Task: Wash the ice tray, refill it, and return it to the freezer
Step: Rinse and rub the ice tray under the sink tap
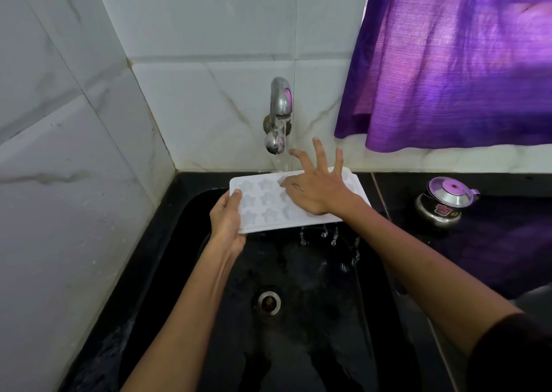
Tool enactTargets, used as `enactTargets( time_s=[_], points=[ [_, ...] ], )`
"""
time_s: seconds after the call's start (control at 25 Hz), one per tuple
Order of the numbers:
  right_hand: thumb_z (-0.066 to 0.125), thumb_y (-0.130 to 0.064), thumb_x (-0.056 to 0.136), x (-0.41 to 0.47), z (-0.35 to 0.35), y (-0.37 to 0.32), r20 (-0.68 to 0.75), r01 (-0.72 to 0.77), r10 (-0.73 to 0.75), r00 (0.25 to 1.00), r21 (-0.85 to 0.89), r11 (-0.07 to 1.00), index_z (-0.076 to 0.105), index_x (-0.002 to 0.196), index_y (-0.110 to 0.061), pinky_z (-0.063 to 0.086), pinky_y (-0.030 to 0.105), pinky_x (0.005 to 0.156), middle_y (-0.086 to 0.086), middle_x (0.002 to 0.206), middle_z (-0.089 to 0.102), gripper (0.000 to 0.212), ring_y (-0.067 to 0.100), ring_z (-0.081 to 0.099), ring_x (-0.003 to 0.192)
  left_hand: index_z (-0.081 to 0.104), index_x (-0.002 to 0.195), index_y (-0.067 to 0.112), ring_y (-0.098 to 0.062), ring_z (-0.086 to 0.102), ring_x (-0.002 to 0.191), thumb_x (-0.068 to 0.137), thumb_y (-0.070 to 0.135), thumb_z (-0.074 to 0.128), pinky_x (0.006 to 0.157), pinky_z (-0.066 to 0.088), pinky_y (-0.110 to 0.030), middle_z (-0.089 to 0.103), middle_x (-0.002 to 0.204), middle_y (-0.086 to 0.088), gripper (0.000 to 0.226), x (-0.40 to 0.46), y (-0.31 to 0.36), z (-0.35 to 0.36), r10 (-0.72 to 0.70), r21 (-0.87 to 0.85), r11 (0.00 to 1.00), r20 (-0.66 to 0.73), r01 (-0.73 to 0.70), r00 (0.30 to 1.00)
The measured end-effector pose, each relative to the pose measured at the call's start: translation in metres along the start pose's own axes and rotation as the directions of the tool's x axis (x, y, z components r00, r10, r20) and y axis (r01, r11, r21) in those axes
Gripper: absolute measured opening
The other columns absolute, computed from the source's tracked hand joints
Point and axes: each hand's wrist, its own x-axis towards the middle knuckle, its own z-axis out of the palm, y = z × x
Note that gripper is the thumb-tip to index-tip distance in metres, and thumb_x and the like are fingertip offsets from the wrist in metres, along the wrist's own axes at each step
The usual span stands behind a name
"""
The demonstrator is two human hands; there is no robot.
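A white ice tray [263,203] with star-shaped cups is held over the black sink [298,347], under the running steel tap [279,114]. My left hand [227,221] grips the tray's left end, thumb on top. My right hand [316,188] lies on the tray's right half with fingers spread, a fingertip pressed into a cup near the water stream. Water drips off the tray's front edge into the sink.
A small steel pot with a lid [445,202] stands on the black counter to the right. A purple curtain [454,63] hangs at the upper right. White marble tiles [74,152] line the left and back walls. The drain [268,302] sits mid-sink.
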Motion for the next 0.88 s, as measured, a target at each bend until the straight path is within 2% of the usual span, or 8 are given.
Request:
enactTargets(
  time_s=[0.16, 0.28, 0.36, 0.44, 0.56, 0.68, 0.76, 0.88],
  points=[
    [0.028, -0.039, 0.097, 0.001, 0.001, 0.0, -0.058, -0.04, 0.04, 0.998, -0.01, 0.999, 0.064, 0.113, -0.04, -0.023, 0.061, 0.104, -0.006, 0.159, 0.001, 0.04, 0.033, -0.025, 0.142, 0.056, 0.117, 0.005, -0.021, 0.064, 0.078, 0.096, 0.015, 0.051, 0.078, 0.054, -0.041, 0.066, 0.091, -0.008, 0.024, 0.0, -0.002, 0.0, -0.003, 0.015, 1.0, 0.01, 0.003, 1.0],
    [0.026, -0.041, 0.097, 0.0, 0.002, -0.003, 0.019, -0.008, 0.008, 1.0, 0.005, 1.0, 0.059, 0.122, -0.042, -0.024, 0.06, 0.104, -0.006, 0.159, -0.001, 0.04, 0.033, -0.027, 0.141, 0.057, 0.117, 0.006, -0.022, 0.064, 0.08, 0.095, 0.016, 0.052, 0.079, 0.054, -0.042, 0.066, 0.091, -0.007, 0.024, 0.002, 0.0, -0.002, 0.004, 0.013, 1.0, -0.011, -0.004, 1.0],
    [0.027, -0.043, 0.098, 0.0, 0.0, 0.0, 0.011, -0.023, 0.023, 1.0, -0.006, 1.0, 0.062, 0.118, -0.041, -0.024, 0.061, 0.103, -0.006, 0.159, 0.001, 0.04, 0.033, -0.026, 0.141, 0.057, 0.117, 0.007, -0.022, 0.065, 0.081, 0.095, 0.017, 0.052, 0.08, 0.054, -0.044, 0.066, 0.092, -0.007, 0.024, 0.002, -0.001, -0.004, -0.006, 0.018, 1.0, -0.007, 0.006, 1.0],
    [0.028, -0.043, 0.097, -0.001, 0.0, -0.002, -0.04, -0.034, 0.032, 0.999, -0.052, 0.998, 0.063, 0.115, -0.04, -0.022, 0.063, 0.104, -0.004, 0.159, 0.001, 0.04, 0.035, -0.024, 0.142, 0.056, 0.117, 0.007, -0.022, 0.065, 0.081, 0.096, 0.017, 0.052, 0.079, 0.054, -0.043, 0.066, 0.092, -0.007, 0.024, 0.0, -0.002, -0.004, -0.017, 0.016, 1.0, 0.004, 0.017, 1.0],
    [0.029, -0.039, 0.097, -0.004, 0.002, -0.007, 0.004, 0.031, -0.031, 1.0, -0.025, 0.999, 0.057, 0.123, -0.043, -0.021, 0.063, 0.106, -0.004, 0.159, -0.001, 0.038, 0.034, -0.026, 0.141, 0.056, 0.118, 0.007, -0.022, 0.065, 0.08, 0.096, 0.016, 0.052, 0.075, 0.055, -0.041, 0.066, 0.093, -0.007, 0.025, 0.0, -0.002, -0.005, -0.016, -0.004, 1.0, -0.008, 0.016, 1.0],
    [0.033, -0.031, 0.096, -0.013, -0.009, 0.002, -0.068, -0.006, 0.015, 0.998, 0.122, 0.992, 0.063, 0.112, -0.043, -0.02, 0.062, 0.106, -0.005, 0.158, 0.002, 0.035, 0.034, -0.026, 0.141, 0.056, 0.118, 0.006, -0.022, 0.064, 0.08, 0.096, 0.016, 0.051, 0.077, 0.055, -0.042, 0.066, 0.092, -0.007, 0.025, 0.002, -0.001, -0.007, 0.002, -0.004, 1.0, -0.016, -0.002, 1.0],
    [0.035, -0.028, 0.095, -0.02, -0.012, 0.005, -0.129, -0.016, 0.034, 0.991, 0.134, 0.991, 0.063, 0.105, -0.042, -0.019, 0.062, 0.106, -0.005, 0.157, 0.004, 0.034, 0.035, -0.025, 0.141, 0.056, 0.117, 0.006, -0.021, 0.063, 0.078, 0.096, 0.016, 0.05, 0.076, 0.054, -0.04, 0.065, 0.09, -0.007, 0.024, 0.002, -0.001, -0.006, 0.008, -0.022, 1.0, -0.016, -0.009, 1.0],
    [0.032, -0.035, 0.097, -0.027, -0.004, -0.003, -0.051, 0.003, 0.001, 0.999, 0.078, 0.997, 0.064, 0.105, -0.044, -0.023, 0.06, 0.105, -0.006, 0.158, 0.001, 0.035, 0.033, -0.028, 0.141, 0.056, 0.114, 0.008, -0.02, 0.063, 0.077, 0.096, 0.016, 0.051, 0.073, 0.054, -0.039, 0.065, 0.09, -0.007, 0.02, -0.001, -0.001, 0.0, 0.001, -0.032, 0.999, -0.007, -0.001, 1.0]
  ],
)
